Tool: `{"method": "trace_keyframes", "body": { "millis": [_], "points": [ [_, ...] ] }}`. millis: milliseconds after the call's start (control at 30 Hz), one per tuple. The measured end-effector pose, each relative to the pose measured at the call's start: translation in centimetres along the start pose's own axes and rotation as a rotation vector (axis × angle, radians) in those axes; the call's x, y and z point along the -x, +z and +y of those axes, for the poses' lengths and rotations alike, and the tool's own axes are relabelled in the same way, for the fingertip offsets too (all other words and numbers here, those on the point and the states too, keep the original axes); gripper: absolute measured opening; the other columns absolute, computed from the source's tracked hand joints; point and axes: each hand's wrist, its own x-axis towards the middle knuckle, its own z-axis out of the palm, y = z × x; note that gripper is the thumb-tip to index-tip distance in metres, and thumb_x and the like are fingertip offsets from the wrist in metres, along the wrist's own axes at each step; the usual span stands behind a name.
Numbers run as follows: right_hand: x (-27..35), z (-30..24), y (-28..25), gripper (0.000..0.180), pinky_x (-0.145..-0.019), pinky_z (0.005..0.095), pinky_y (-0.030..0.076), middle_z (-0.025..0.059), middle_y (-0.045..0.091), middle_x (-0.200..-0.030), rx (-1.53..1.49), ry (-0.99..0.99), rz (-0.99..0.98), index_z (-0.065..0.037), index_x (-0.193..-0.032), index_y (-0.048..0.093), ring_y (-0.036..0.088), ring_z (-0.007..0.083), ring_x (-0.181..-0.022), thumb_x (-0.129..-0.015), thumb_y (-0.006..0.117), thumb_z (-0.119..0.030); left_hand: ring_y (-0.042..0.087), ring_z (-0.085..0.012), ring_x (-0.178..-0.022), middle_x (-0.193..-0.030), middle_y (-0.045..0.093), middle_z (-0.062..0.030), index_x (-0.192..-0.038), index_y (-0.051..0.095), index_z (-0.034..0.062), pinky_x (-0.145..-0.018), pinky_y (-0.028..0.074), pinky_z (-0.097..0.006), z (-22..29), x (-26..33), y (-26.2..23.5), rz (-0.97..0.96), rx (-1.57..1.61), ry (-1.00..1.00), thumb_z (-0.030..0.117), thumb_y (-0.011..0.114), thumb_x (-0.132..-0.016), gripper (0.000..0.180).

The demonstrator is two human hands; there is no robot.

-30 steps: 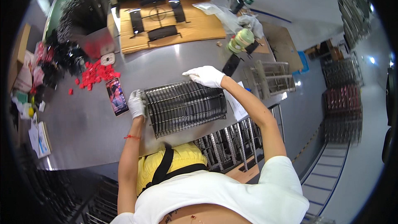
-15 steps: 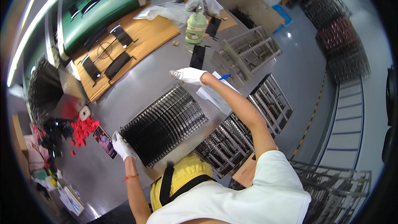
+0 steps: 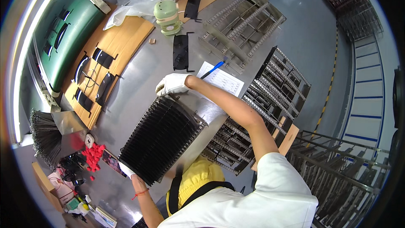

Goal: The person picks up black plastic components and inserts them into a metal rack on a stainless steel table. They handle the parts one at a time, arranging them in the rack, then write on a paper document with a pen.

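Head view: you've got the black rack (image 3: pixel 162 141) by its 2 far ends. Your right hand (image 3: pixel 172 84), in a white glove, sits on the top end w/ fingers curled over the edge, pressing on it. Your left hand (image 3: pixel 126 169) is down at the bottom corner, mostly hidden under the rack, so I can't tell how the fingers are set there. The rack lies on the grey table (image 3: pixel 139 76), tilted across it, w/ its low corner at the table's near edge, close to your yellow apron (image 3: pixel 198 177).

What could go wrong:
- The rack is full of thin black plates. Tip it too much & they could slide out, bc nothing seems to cover them
- The left grip looks small, just a corner. If it slips, that end could drop off the table edge
- The paper sheet (image 3: pixel 221 78) & blue pen (image 3: pixel 212 69) lie just beside your right wrist. A swing of the arm could knock them off
- More racks (image 3: pixel 270 97) stand near on your right. Turn the black rack that way & it could bump them
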Motion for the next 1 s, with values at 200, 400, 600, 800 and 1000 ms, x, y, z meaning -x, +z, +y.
{"method": "trace_keyframes", "body": {
  "millis": [200,400,600,800,1000],
  "points": [
    [-1.1,-0.6,0.9,0.044,-0.09,0.0421,0.049,0.0151,0.071,-0.111,0.004,0.042,0.119,-0.012,-0.114,0.07,0.065,0.0372,-0.102,-0.098,0.049,-0.047,0.057,-0.0102,-0.075,-0.084,0.063,0.0019,-0.095,0.065,0.0054,-0.069,0.049,-0.027,2.8,0.0,0.7,-0.102,-0.431,0.047,0.018,0.052,-0.099,0.019],
    [-2.2,-1.4,0.4,0.044,-0.095,0.0443,0.051,0.013,0.069,-0.116,0.291,0.069,0.442,-0.017,-0.117,0.071,0.067,0.0333,-0.105,-0.097,0.049,-0.051,0.06,-0.0118,-0.097,-0.101,0.066,-0.0002,-0.114,0.063,0.0051,-0.092,0.047,-0.028,2.5,0.1,0.1,-0.094,-0.446,0.116,0.02,0.045,-0.104,0.026],
    [-10.0,2.3,-4.9,0.046,-0.084,0.0488,0.055,0.0206,0.052,-0.134,0.555,0.152,0.982,-0.011,-0.125,0.055,0.066,0.0387,-0.101,-0.085,0.068,-0.031,0.061,-0.0143,-0.106,-0.116,0.067,-0.0017,-0.126,0.061,0.0064,-0.098,0.048,-0.03,-1.2,0.7,-0.5,-0.235,-0.03,0.009,0.031,0.042,-0.108,0.036],
    [-14.8,3.0,-6.9,0.021,-0.08,0.0471,0.058,0.0239,0.069,-0.105,0.591,0.26,0.741,-0.005,-0.099,0.07,0.07,0.0386,-0.091,-0.091,0.053,-0.014,0.058,-0.0098,-0.095,-0.107,0.064,0.0011,-0.13,0.06,0.0075,-0.086,0.047,-0.026,2.5,5.0,-0.1,-0.131,-0.565,0.048,0.032,0.043,-0.108,0.037],
    [-6.4,0.5,-5.6,0.021,-0.066,0.0275,0.047,0.0069,0.067,-0.093,-0.6,0.095,0.55,-0.001,-0.096,0.066,0.055,0.0122,-0.072,-0.096,0.061,-0.021,0.06,-0.0104,-0.064,-0.084,0.067,-0.0021,-0.106,0.066,0.0024,-0.058,0.05,-0.026,3.9,14.5,-3.8,-0.477,-1.039,-0.513,0.024,0.053,-0.103,0.026]
  ]
}}
